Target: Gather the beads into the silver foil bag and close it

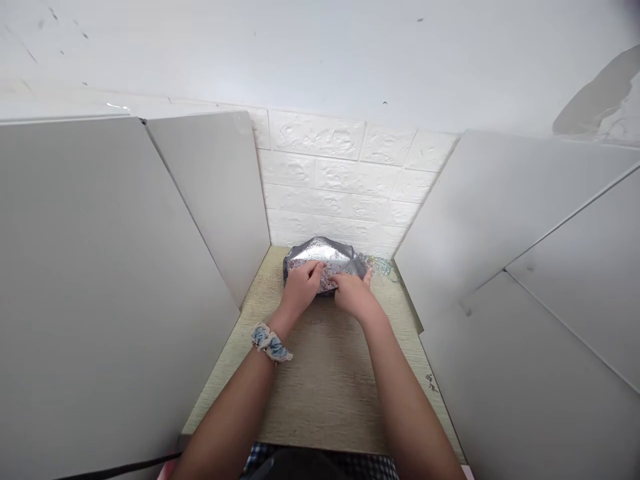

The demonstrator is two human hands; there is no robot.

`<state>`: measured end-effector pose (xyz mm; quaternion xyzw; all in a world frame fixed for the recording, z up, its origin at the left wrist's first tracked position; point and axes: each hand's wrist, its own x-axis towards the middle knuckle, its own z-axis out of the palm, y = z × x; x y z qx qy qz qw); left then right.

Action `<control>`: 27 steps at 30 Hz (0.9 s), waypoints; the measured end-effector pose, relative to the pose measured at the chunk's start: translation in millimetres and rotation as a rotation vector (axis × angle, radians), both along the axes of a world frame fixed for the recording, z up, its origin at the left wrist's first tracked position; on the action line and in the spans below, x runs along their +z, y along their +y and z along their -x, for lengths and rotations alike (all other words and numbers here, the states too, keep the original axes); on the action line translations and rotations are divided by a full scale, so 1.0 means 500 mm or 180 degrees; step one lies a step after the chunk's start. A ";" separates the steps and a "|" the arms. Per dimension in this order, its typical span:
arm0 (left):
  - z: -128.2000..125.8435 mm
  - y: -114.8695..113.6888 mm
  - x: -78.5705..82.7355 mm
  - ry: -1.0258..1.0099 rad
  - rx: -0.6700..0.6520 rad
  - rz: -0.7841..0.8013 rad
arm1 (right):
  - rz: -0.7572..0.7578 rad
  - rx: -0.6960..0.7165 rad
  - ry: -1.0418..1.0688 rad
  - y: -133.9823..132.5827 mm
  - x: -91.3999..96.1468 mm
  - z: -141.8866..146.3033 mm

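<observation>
one silver bag [320,249]: lay near the table's [325,373] far edge, small beads [342,267] on it.
left hand [303,283]: was over the beads, thumb and forefinger close together; whether they gripped a bead, i could not tell.
right hand [353,293]: was beside it, one finger spread outward; any hold was hidden.
bead strings [384,267]: lay at the far right corner.
metal bits [431,383]: sat by the right edge.
</observation>
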<state>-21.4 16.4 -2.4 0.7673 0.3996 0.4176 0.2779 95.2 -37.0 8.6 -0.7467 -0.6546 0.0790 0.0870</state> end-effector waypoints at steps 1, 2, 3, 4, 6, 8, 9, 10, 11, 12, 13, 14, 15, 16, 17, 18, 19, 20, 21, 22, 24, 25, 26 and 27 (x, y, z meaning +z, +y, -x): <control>0.000 -0.001 0.000 -0.0027 0.0001 -0.0013 | 0.0097 0.0028 -0.0007 0.009 0.011 -0.003; 0.000 -0.001 0.000 -0.0057 0.0000 -0.0024 | 0.0183 0.0040 -0.0047 0.021 0.021 -0.006; 0.000 -0.001 0.001 -0.0087 0.0012 -0.0032 | 0.0276 0.0046 -0.0117 0.033 0.030 -0.008; 0.000 -0.001 0.001 -0.0112 0.0039 -0.0036 | 0.0365 0.0060 -0.0210 0.047 0.035 -0.010; 0.000 -0.001 0.002 -0.0153 0.0114 -0.0015 | 0.0458 0.0109 -0.0306 0.074 0.038 -0.011; 0.001 0.000 0.004 -0.0194 0.0191 0.0029 | 0.0514 0.0169 -0.0360 0.097 0.029 -0.009; 0.002 -0.001 0.005 -0.0216 0.0224 0.0046 | 0.0529 0.0190 -0.0389 0.106 0.022 -0.007; 0.004 -0.001 0.007 -0.0237 0.0254 0.0062 | 0.0528 0.0205 -0.0419 0.113 0.014 -0.005; 0.005 -0.001 0.009 -0.0261 0.0286 0.0074 | 0.0511 0.0216 -0.0448 0.118 0.006 -0.004; 0.006 -0.001 0.011 -0.0282 0.0313 0.0085 | 0.0481 0.0226 -0.0473 0.121 -0.002 -0.003; 0.007 -0.001 0.012 -0.0306 0.0342 0.0099 | 0.0447 0.0241 -0.0493 0.122 -0.009 -0.002; 0.009 -0.001 0.014 -0.0329 0.0376 0.0111 | 0.0411 0.0258 -0.0510 0.122 -0.015 -0.001; 0.010 0.000 0.015 -0.0348 0.0409 0.0124 | 0.0375 0.0272 -0.0524 0.122 -0.020 -0.001; 0.012 0.002 0.016 -0.0357 0.0433 0.0138 | 0.0337 0.0280 -0.0537 0.121 -0.025 0.000; 0.013 0.004 0.016 -0.0354 0.0449 0.0151 | 0.0300 0.0287 -0.0546 0.120 -0.028 0.000; 0.014 0.006 0.016 -0.0335 0.0447 0.0174 | 0.0265 0.0294 -0.0552 0.119 -0.031 0.000; 0.015 0.009 0.015 -0.0303 0.0418 0.0209 | 0.0234 0.0304 -0.0554 0.118 -0.035 0.001; 0.015 0.012 0.014 -0.0254 0.0357 0.0262 | 0.0211 0.0316 -0.0553 0.118 -0.038 0.001; 0.014 0.015 0.012 -0.0191 0.0279 0.0329 | 0.0193 0.0332 -0.0549 0.117 -0.041 0.001; 0.013 0.018 0.009 -0.0119 0.0195 0.0403 | 0.0181 0.0349 -0.0543 0.117 -0.044 0.002; 0.011 0.023 0.003 0.0008 0.0048 0.0527 | 0.0160 0.0381 -0.0529 0.117 -0.050 0.003; 0.009 0.025 0.000 0.0047 0.0007 0.0575 | 0.0145 0.0397 -0.0521 0.117 -0.052 0.003; 0.008 0.026 -0.003 0.0066 -0.0017 0.0621 | 0.0125 0.0411 -0.0514 0.117 -0.054 0.004; 0.008 0.028 -0.004 0.0055 -0.0026 0.0664 | 0.0101 0.0426 -0.0507 0.117 -0.056 0.005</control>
